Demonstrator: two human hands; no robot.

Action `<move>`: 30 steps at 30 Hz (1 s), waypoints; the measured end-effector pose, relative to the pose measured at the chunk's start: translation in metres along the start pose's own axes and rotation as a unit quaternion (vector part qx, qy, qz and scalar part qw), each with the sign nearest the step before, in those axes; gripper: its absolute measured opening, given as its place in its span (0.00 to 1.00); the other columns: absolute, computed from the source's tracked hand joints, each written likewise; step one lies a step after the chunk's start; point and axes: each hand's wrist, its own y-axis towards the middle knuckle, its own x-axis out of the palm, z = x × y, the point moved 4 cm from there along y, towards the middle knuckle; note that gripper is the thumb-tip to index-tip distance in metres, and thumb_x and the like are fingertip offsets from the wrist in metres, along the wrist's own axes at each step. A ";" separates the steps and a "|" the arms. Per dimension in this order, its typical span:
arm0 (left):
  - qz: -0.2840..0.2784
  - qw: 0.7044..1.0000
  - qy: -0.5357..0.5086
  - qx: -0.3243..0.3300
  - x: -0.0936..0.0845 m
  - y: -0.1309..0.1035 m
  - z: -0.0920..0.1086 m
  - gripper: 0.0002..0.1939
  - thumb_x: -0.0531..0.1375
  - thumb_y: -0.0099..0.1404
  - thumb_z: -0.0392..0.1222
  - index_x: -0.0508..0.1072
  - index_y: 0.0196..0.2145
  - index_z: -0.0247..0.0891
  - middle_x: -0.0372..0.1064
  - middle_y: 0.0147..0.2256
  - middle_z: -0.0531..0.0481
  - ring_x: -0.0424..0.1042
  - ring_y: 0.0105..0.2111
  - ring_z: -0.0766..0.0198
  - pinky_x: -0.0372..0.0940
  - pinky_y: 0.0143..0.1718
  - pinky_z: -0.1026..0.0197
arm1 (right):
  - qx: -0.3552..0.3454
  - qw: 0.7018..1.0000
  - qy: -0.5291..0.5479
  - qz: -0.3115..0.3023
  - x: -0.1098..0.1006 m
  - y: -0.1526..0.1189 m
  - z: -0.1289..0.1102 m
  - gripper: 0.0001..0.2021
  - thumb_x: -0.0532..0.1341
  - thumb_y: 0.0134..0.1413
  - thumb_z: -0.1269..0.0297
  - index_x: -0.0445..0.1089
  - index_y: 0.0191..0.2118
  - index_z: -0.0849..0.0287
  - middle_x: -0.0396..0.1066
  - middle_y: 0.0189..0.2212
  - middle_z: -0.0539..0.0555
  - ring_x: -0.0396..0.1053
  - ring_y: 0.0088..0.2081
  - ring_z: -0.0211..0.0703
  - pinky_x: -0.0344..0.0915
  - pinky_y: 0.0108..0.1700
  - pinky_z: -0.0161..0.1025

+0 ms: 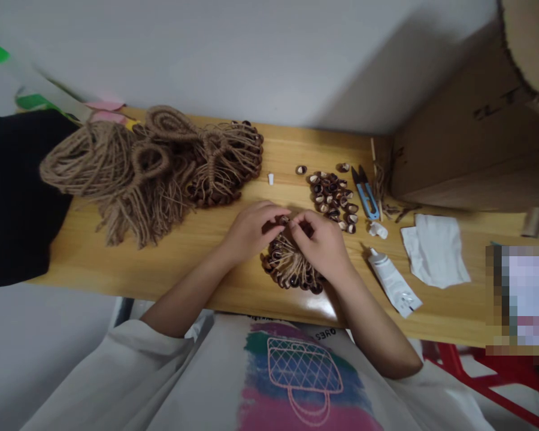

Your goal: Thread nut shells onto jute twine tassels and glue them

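Wears a white shirt (170,383) with a painted bag drawing (304,365) and black lettering, partly hidden, looking like "OYES". Sits at a wooden counter (215,257), facing a big cardboard box (458,137) at the far right, marked with black characters too unclear to read for certain. Has a black cloth (18,197) at the left end, beside a heap of twine work (157,167). Holds the shell-and-twine bundle (291,263) near the front edge, with left hand (254,233) and right hand (321,239) close together, each grip narrow, pinching at its upper end. Keeps to the right a folded white cloth (438,248) and a white tube (393,281) with print too small to read, then, beyond, loose brown shells (332,191), blue-handled snips (366,191) and, farther left, a tiny white cap (270,179).
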 end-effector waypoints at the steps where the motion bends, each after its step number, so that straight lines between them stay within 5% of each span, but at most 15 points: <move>1: 0.000 1.000 -0.001 0.001 0.000 0.000 0.000 0.12 0.60 0.61 0.30 0.75 0.43 0.34 0.75 0.36 0.46 0.73 0.35 0.61 0.69 0.39 0.58 | 0.000 1.000 0.001 0.000 0.000 0.000 0.000 0.08 0.56 0.57 0.66 0.70 0.32 0.63 0.70 0.28 0.50 0.65 0.30 0.34 0.54 0.35 0.31; 16: -0.004 1.000 -0.004 0.008 -0.002 -0.001 -0.001 0.11 0.59 0.65 0.36 0.75 0.44 0.34 0.76 0.36 0.45 0.74 0.36 0.60 0.69 0.42 0.57 | 0.048 0.998 0.003 -0.030 0.003 0.001 -0.002 0.04 0.58 0.57 0.72 0.70 0.34 0.64 0.71 0.32 0.50 0.65 0.33 0.33 0.54 0.39 0.31; 30: -0.005 0.998 0.029 0.049 0.000 -0.002 0.000 0.11 0.59 0.66 0.42 0.74 0.47 0.46 0.76 0.37 0.50 0.75 0.35 0.59 0.71 0.38 0.57 | 0.075 0.995 -0.009 -0.058 -0.003 0.002 -0.004 0.05 0.58 0.60 0.68 0.71 0.37 0.63 0.71 0.35 0.50 0.64 0.35 0.33 0.53 0.38 0.31</move>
